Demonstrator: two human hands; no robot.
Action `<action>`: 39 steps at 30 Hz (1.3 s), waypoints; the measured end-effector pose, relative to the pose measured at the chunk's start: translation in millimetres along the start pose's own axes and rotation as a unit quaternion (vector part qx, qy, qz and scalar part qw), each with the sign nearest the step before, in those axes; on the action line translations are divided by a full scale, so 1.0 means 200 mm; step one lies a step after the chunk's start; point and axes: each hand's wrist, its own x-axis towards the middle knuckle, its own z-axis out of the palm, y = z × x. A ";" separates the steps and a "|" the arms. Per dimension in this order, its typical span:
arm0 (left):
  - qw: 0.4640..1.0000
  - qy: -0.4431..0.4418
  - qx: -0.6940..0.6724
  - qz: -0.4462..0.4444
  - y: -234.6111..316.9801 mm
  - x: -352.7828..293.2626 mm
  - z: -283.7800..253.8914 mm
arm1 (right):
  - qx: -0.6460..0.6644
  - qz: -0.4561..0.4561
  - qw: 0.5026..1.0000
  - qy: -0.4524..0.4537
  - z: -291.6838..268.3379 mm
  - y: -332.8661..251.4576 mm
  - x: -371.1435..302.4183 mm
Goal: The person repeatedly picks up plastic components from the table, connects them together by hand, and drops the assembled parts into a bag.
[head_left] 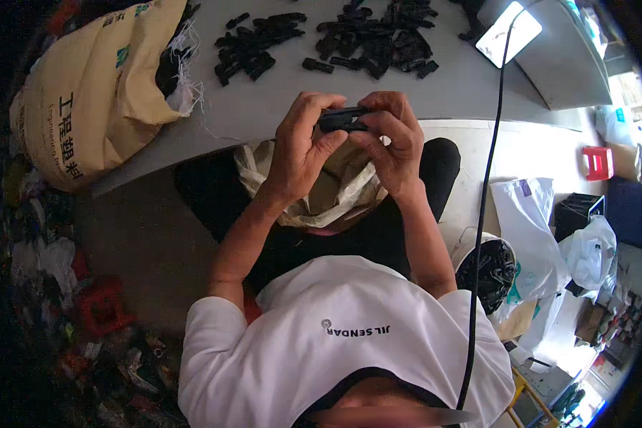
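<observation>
Between my two hands, just off the table's near edge, is a small black plastic part (pixel 342 120), long and narrow. My left hand (pixel 305 139) pinches its left end between thumb and fingers. My right hand (pixel 392 132) grips the right end, fingers bent around it and partly hiding it. Below my hands, an open woven sack (pixel 335 202) sits between my legs. Ahead on the grey table (pixel 278 101) lie two loose heaps of similar black parts, a left heap (pixel 253 44) and a right heap (pixel 378 39).
A large tan woven sack (pixel 96 93) with frayed threads leans at the table's left. On the right, a bucket (pixel 486 271) holds black pieces beside a white bag (pixel 528 228). A dark cable (pixel 486 185) hangs across the right side. A red stool (pixel 598 163) stands farther right.
</observation>
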 end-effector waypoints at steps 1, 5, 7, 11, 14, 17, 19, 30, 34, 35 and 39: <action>0.999 -0.016 0.037 0.031 0.00 0.01 -0.01 | -0.008 0.000 1.000 -0.013 -0.01 0.00 0.00; 0.999 -0.008 0.039 0.034 -0.02 -0.01 0.00 | -0.021 -0.012 0.999 -0.028 -0.01 0.00 0.01; 0.999 -0.032 0.012 -0.012 -0.02 -0.01 -0.01 | -0.043 -0.019 0.998 -0.029 -0.01 -0.01 0.01; 0.994 -0.032 -0.084 -0.058 -0.02 -0.02 0.00 | -0.055 -0.027 0.998 -0.029 0.00 -0.01 0.00; 0.978 -0.041 -0.154 -0.132 -0.03 -0.03 0.00 | -0.012 0.009 1.000 0.000 0.03 -0.01 -0.01; 0.990 -0.018 -0.103 -0.092 -0.03 -0.03 -0.01 | -0.004 0.020 1.000 -0.001 0.03 0.00 -0.01; 0.967 -0.063 -0.081 -0.232 0.03 -0.02 -0.03 | -0.001 0.057 0.998 -0.022 0.02 -0.03 -0.02; 0.999 0.006 -0.018 -0.037 -0.05 -0.15 -0.04 | -0.002 0.048 0.989 -0.141 0.04 -0.06 -0.02; 0.999 0.010 0.008 -0.030 -0.03 -0.19 -0.05 | 0.007 -0.011 0.994 -0.111 0.07 -0.06 -0.03; 0.999 0.012 0.008 -0.032 -0.04 -0.20 -0.06 | 0.009 -0.011 0.994 -0.113 0.08 -0.06 -0.03; 1.000 -0.003 -0.004 -0.029 -0.07 -0.22 -0.09 | 0.028 0.002 0.992 -0.124 0.12 -0.03 -0.05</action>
